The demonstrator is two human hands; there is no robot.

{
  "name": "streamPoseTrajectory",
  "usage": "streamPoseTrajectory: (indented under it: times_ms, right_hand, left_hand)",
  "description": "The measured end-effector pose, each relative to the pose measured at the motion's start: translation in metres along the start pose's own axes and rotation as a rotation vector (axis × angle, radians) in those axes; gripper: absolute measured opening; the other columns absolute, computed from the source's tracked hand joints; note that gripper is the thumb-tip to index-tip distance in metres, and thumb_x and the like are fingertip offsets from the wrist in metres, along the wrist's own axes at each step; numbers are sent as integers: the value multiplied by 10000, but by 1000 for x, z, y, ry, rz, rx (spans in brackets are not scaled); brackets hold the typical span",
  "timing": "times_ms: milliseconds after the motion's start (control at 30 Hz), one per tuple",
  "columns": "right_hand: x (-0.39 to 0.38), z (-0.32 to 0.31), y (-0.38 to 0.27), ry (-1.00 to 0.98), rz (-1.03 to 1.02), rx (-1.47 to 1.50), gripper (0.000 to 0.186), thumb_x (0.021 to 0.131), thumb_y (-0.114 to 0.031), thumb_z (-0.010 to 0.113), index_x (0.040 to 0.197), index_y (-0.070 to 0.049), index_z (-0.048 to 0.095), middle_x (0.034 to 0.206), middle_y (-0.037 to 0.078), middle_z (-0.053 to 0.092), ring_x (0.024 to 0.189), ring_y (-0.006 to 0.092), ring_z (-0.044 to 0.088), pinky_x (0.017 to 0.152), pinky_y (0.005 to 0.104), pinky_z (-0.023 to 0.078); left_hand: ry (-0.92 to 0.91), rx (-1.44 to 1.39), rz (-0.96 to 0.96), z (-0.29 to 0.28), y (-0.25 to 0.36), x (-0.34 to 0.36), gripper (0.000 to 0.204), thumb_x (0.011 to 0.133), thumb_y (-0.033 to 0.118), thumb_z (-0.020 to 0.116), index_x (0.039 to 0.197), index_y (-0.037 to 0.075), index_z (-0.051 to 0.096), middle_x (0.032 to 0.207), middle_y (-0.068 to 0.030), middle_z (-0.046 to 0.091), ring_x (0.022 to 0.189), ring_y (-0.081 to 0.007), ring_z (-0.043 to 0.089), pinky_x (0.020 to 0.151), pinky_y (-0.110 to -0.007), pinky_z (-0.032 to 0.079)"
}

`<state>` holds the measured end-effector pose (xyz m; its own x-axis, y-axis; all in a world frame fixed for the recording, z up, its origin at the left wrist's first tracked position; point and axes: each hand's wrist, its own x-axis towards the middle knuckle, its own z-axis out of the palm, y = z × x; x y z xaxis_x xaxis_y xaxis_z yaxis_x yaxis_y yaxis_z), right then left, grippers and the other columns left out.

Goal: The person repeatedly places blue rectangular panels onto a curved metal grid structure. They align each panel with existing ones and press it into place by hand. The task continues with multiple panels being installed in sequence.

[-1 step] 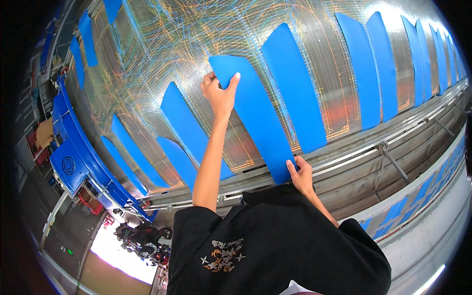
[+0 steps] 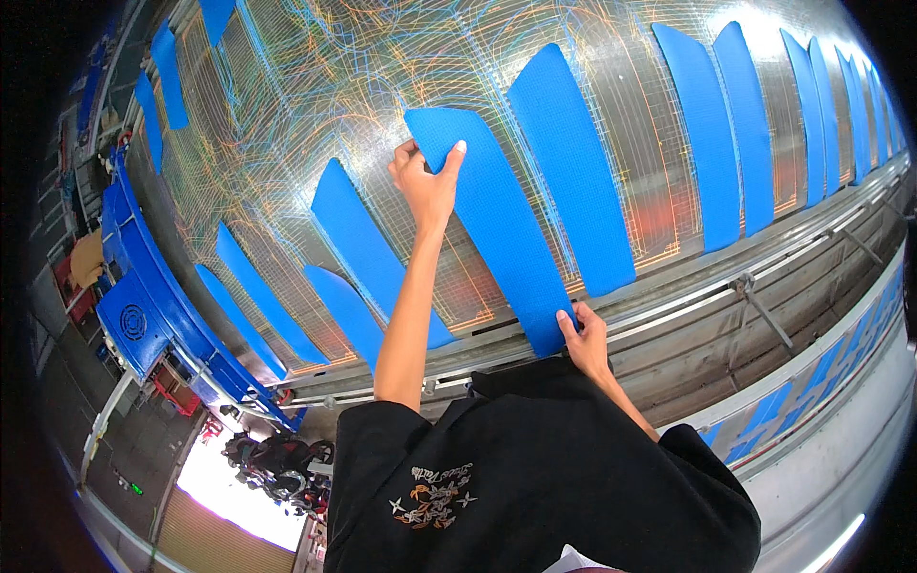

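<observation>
Between my two hands hangs a long blue textured fabric piece (image 2: 497, 215), its far end slanted and its near end reaching past the table edge toward my shirt. My left hand (image 2: 427, 186) pinches the far left edge, thumb on top and fingers curled beneath. Down at the near right corner, my right hand (image 2: 585, 342) grips the same piece between thumb and fingers. Just right of it, a similar blue piece (image 2: 573, 172) lies flat on the shiny metal table (image 2: 640, 134), which is covered in colored lines. Left of my forearm lies another blue piece (image 2: 368, 248).
More blue pieces (image 2: 702, 143) lie in a row along the table to the right. A metal rail (image 2: 688, 310) runs along the near edge, above a slatted trough (image 2: 669, 353). A blue machine housing (image 2: 138, 320) stands at the left, with parked motorbikes (image 2: 277, 458) beyond.
</observation>
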<state>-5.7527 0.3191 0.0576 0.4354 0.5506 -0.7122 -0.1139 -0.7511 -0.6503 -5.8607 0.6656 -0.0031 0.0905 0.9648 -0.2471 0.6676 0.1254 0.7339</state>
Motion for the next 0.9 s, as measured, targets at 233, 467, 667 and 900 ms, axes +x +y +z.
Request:
streamPoseTrajectory:
  times_ms: [233, 467, 667, 900]
  right_hand:
    - [3, 1, 0, 23, -14, -39, 256, 1024, -219, 696, 934, 19, 664, 703, 67, 617, 674, 97, 502, 622, 340, 440]
    - [3, 1, -6, 19, 10, -91, 261, 1020, -230, 696, 927, 12, 667, 682, 59, 593, 638, 103, 477, 597, 334, 419]
    - [2, 5, 5, -3, 10, -138, 260, 1015, -236, 702, 935, 9, 670, 665, 62, 562, 622, 108, 449, 580, 340, 404]
    - [3, 7, 11, -21, 18, -117, 258, 1010, -233, 708, 920, 5, 664, 648, 57, 532, 615, 113, 439, 575, 341, 396]
  left_hand:
    - [109, -53, 79, 8, 8, 8, 262, 877, 324, 849, 931, 72, 799, 1348, -99, 545, 1286, -322, 402, 1067, -499, 416]
    - [94, -61, 78, 13, 9, 7, 233, 889, 288, 836, 938, 63, 799, 1374, -99, 524, 1300, -311, 370, 1079, -504, 394]
    - [93, -84, 59, 4, 0, 1, 260, 899, 324, 835, 951, 70, 804, 1395, -122, 512, 1311, -325, 360, 1112, -533, 371]
    - [106, -57, 126, 6, 0, 0, 277, 904, 348, 836, 969, 81, 805, 1489, -130, 486, 1453, -378, 288, 1175, -595, 307]
